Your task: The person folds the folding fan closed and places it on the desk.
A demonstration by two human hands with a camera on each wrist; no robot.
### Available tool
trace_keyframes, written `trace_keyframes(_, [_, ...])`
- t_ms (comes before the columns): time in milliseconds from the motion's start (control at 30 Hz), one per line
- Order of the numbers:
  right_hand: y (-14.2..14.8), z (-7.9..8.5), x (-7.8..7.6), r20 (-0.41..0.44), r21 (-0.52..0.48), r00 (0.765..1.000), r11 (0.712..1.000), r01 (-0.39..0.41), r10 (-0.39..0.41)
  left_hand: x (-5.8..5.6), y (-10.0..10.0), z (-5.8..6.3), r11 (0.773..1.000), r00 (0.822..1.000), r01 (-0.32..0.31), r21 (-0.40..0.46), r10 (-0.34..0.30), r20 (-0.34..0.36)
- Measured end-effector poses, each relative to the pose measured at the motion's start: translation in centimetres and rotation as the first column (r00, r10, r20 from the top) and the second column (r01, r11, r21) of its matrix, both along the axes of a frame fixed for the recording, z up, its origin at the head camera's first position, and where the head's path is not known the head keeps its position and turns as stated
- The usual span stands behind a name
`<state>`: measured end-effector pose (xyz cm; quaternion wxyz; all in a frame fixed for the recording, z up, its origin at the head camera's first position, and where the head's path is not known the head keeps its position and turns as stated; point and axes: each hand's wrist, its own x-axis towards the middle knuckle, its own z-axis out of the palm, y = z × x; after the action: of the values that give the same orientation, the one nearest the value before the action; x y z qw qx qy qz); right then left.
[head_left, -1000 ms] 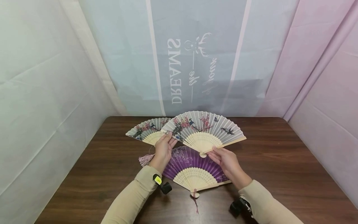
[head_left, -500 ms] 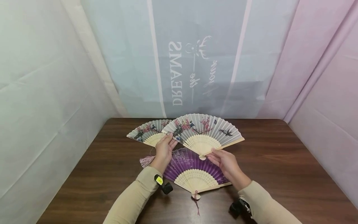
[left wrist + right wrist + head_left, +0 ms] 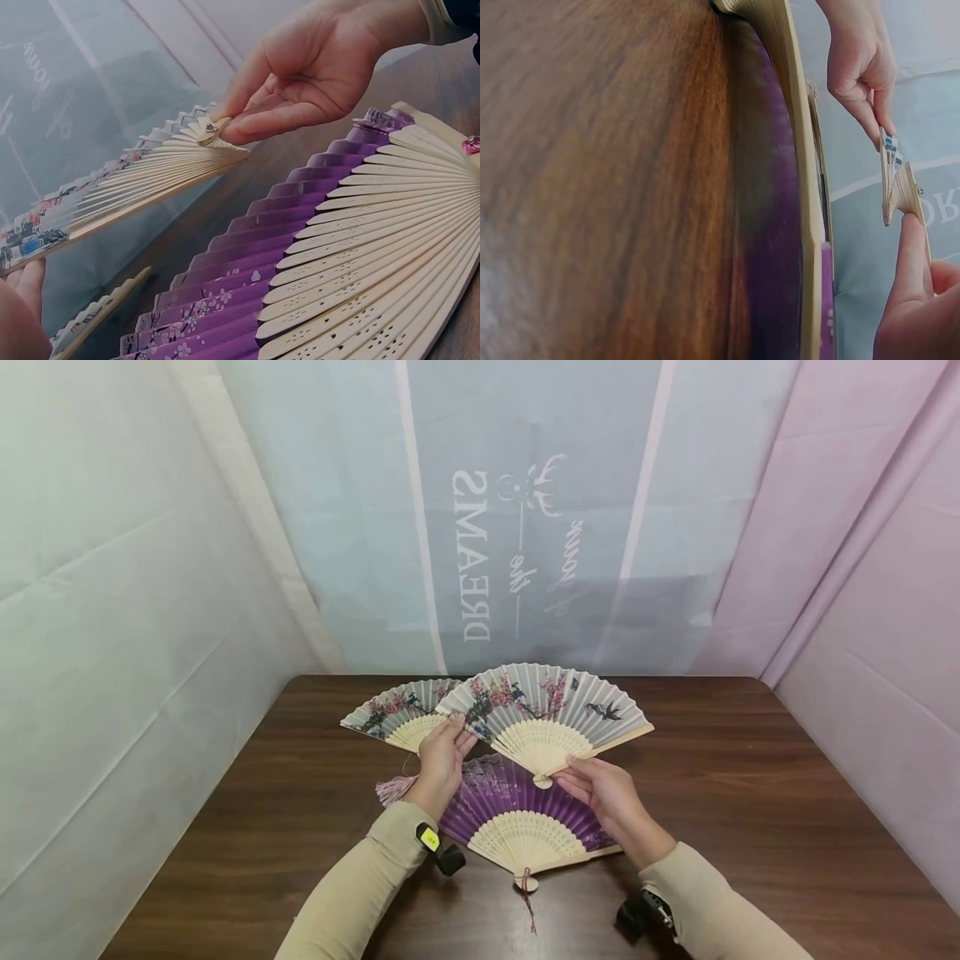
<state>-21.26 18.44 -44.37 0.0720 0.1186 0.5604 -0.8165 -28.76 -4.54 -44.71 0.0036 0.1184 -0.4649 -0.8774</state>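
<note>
Spread wide, a white folding fan [image 3: 543,735] with pink blossoms and dark birds is held up over the table by both hands. My left hand [image 3: 441,760] pinches its left edge between thumb and fingers. Near the pivot, my right hand [image 3: 611,793] pinches the right-hand outer rib, as the left wrist view also shows of this hand [image 3: 315,75]. Below lies an open purple folding fan [image 3: 525,839] with pale ribs, its upper part overlapped by the held fan. Behind my left hand, a similar blossom-patterned fan [image 3: 397,714] lies open, partly covered.
A pink tassel [image 3: 394,790] lies by my left wrist. A dark red cord [image 3: 529,910] hangs from the purple fan's pivot. The brown wooden table [image 3: 750,793] ends at a grey-blue printed backdrop [image 3: 525,568], with pale fabric walls [image 3: 112,610] at the sides.
The head view has shifted very slightly. Both hands keep the same hold on the white folding fan, and the other fans stay where they lay.
</note>
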Motion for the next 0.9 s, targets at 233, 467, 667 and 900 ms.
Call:
trace_keyframes(233, [-0.08, 0.10, 0.02, -0.001, 0.014, 1.000, 1.000, -0.008, 0.008, -0.14, 0.03, 0.06, 1.000, 1.000, -0.001, -0.003, 0.001, 0.004])
trace_keyframes(467, [0.12, 0.66, -0.16, -0.017, 0.021, 1.000, 1.000, -0.007, 0.007, -0.41, 0.19, 0.19, 1.000, 1.000, 0.011, 0.003, -0.011, -0.001])
trace_keyframes(667, [0.13, 0.73, -0.23, -0.006, 0.021, 1.000, 1.000, -0.010, 0.010, -0.50, 0.12, 0.23, 0.999, 0.999, 0.038, -0.003, -0.038, -0.003])
trace_keyframes(900, [-0.07, 0.74, 0.00, 0.002, 0.041, 1.000, 0.999, 0.003, -0.003, -0.42, -0.03, 0.42, 0.997, 0.998, 0.061, -0.039, -0.061, -0.004])
